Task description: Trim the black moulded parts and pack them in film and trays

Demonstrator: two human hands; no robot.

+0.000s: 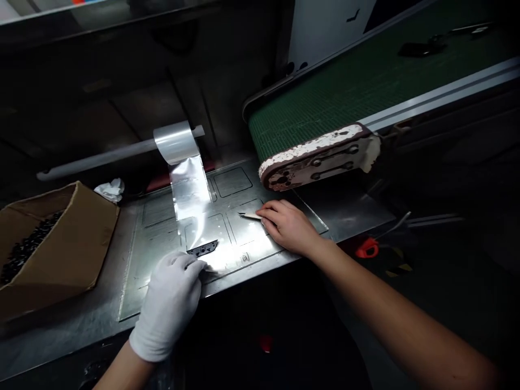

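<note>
My left hand (173, 292), in a white glove, rests at the near edge of the metal plate (136, 281). Its fingers are curled together, and whatever they pinch is hidden. Just beyond the fingertips lies a narrow black plastic part (203, 248) with small holes. My bare right hand (289, 225) is closed around a slim, pale craft knife (251, 216), its dark tip pointing left over the plate. Between the hands and the back, a strip of clear, shiny film (189, 187) hangs from a roll (175, 142) down onto the plate.
A cardboard box (67, 252) of small black parts stands at left, with crumpled white material (110, 189) behind it. The roll sits on a pale rod (101, 157). A green conveyor belt (325, 103) overhangs the back right, carrying dark items. Something red (366, 247) hangs below the table's right side.
</note>
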